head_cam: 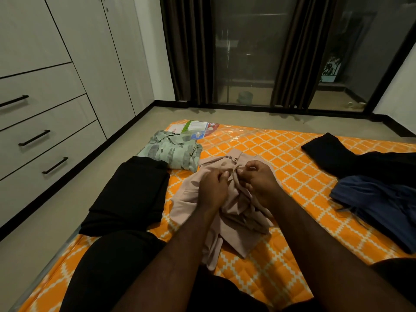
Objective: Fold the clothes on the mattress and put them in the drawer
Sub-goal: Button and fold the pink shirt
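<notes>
Judging from the head view, the task looks roughly half done. Two pieces lie folded at centre left of the frame, a green patterned shirt [173,152] in a neat rectangle with its collar up and a black garment [135,188] in a flat, matte slab just below it. The pale beige shirt [186,199] is in hand at the centre of the mattress [281,152], soft and thin, bunched into loose creases with a sleeve trailing toward the bottom of the frame. The left hand [213,188] and right hand [258,183] are close together with fingers curled, each pinching the cloth near the collar, possibly at the button strip, though that detail is too small to tell. At the right of the frame a black garment [333,154] and a navy one [371,199] lie spread and unfolded, the navy cloth rumpled with a cord hanging out. The mattress is quilted orange with a white lattice, under glossy clear plastic wrap that catches the light toward the top. The drawers [56,122] at the left of the frame, pale fronts with black bar handles, are all closed, so nothing appears stowed yet.
</notes>
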Motion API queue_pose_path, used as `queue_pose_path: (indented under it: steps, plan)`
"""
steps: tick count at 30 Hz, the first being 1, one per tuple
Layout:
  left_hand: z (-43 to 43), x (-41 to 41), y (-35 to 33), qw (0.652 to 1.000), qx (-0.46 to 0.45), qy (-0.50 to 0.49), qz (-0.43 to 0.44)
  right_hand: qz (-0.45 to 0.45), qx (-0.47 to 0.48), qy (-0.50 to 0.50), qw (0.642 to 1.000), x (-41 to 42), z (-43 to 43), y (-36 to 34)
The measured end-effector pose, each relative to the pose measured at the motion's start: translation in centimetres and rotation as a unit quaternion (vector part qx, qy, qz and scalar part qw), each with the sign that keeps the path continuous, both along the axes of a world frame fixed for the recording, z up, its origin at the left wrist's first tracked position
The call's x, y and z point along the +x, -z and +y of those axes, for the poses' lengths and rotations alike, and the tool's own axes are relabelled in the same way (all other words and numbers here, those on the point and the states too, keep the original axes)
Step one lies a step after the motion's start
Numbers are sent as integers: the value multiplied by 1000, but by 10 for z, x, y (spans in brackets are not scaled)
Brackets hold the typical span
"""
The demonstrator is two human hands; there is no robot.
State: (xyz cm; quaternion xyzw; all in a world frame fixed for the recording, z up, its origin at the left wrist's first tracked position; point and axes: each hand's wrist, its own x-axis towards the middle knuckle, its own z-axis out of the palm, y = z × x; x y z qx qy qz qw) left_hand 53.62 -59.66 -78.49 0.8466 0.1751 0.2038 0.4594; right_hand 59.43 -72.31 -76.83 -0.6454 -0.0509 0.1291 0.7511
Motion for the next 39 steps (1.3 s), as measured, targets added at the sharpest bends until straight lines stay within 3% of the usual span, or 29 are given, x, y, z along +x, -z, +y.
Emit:
queue_pose_path:
  steps: [4, 6, 8, 10, 13, 15, 19, 21, 23, 26, 29, 33, 39]
  plan:
    - [9, -8, -9, 981, 74, 109, 139, -38, -44, 9, 998, 6, -3, 3]
    - [12, -10, -12, 970, 109, 142, 163, -57, -58, 7, 997, 7, -1, 5]
    - [11, -14, -12, 970, 169, 119, 126, -87, -71, 11, 994, 7, 1, 5]
    - [6, -18, -11, 975, 208, 72, 6, -121, -78, 36, 989, 7, 1, -1]
    - [-3, -16, -16, 934, 326, 28, -145, -181, -66, 77, 978, 9, 0, -15]
    - [-8, -13, -17, 908, 382, -10, -174, -226, -92, 88, 966, 10, 2, -21]
    - [-28, -15, -3, 895, 435, 15, -97, -232, -188, 60, 953, 12, 1, -3]
    - [-43, -19, -1, 927, 370, 65, -22, -216, -206, 48, 953, 15, -5, 13]
    - [-50, -19, -6, 965, 238, 104, 22, -204, -210, 54, 955, 16, -9, 19]
    - [-42, -12, -8, 981, 115, 139, 67, -213, -198, 71, 954, 16, -12, 16]
    - [-27, -12, -6, 985, 89, 129, 67, -188, -170, 98, 962, 18, -13, 10]
    - [-21, -9, -6, 995, 52, 81, 35, -213, -217, 164, 938, 18, -24, 4]
    - [-25, -8, -4, 998, -4, 60, 7, -299, -326, 71, 894, 0, -54, 6]
